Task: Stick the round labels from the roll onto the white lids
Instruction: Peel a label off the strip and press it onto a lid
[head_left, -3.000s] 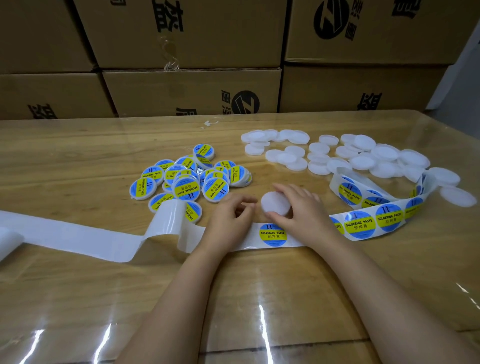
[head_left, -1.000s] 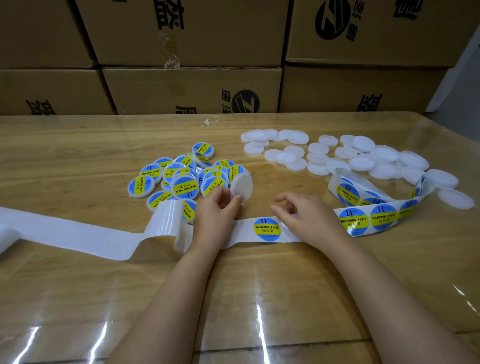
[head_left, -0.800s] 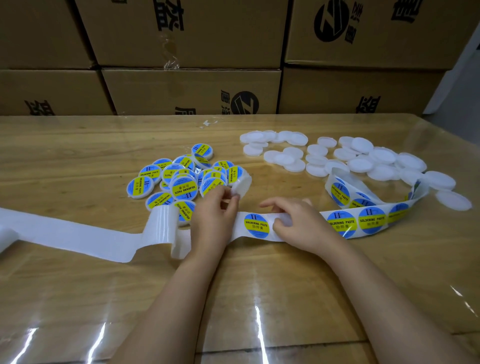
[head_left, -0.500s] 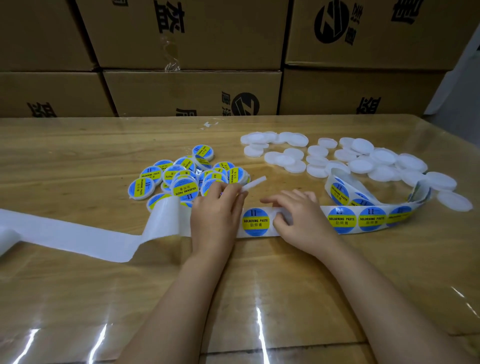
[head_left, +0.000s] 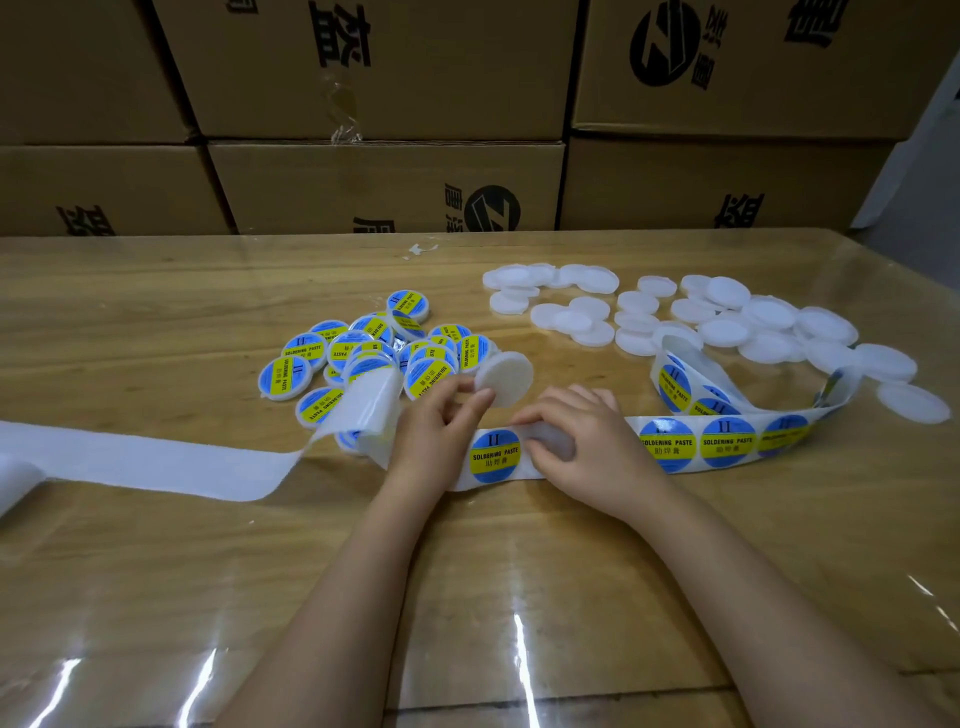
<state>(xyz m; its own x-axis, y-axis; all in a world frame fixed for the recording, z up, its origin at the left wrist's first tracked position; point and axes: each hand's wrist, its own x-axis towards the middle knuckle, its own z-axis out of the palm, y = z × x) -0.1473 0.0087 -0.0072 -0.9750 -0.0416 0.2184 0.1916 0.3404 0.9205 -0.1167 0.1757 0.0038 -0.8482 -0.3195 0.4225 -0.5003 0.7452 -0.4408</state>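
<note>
The left hand (head_left: 439, 431) pinches a bare white lid (head_left: 506, 378) by its edge between thumb and fingertips, tilted above the table (head_left: 156, 597). The right hand (head_left: 592, 452) lies at its 3 o'clock, with bent fingers on the label strip (head_left: 727, 441); I cannot tell whether it pinches it. One round label (head_left: 495, 455) shows between the hands. Labelled lids (head_left: 304, 349) lie heaped at 10 o'clock and plain lids (head_left: 727, 330) at 1 o'clock. Empty backing (head_left: 156, 465) trails off to 9 o'clock. Cardboard boxes (head_left: 384, 187) are stacked at 12 o'clock.
</note>
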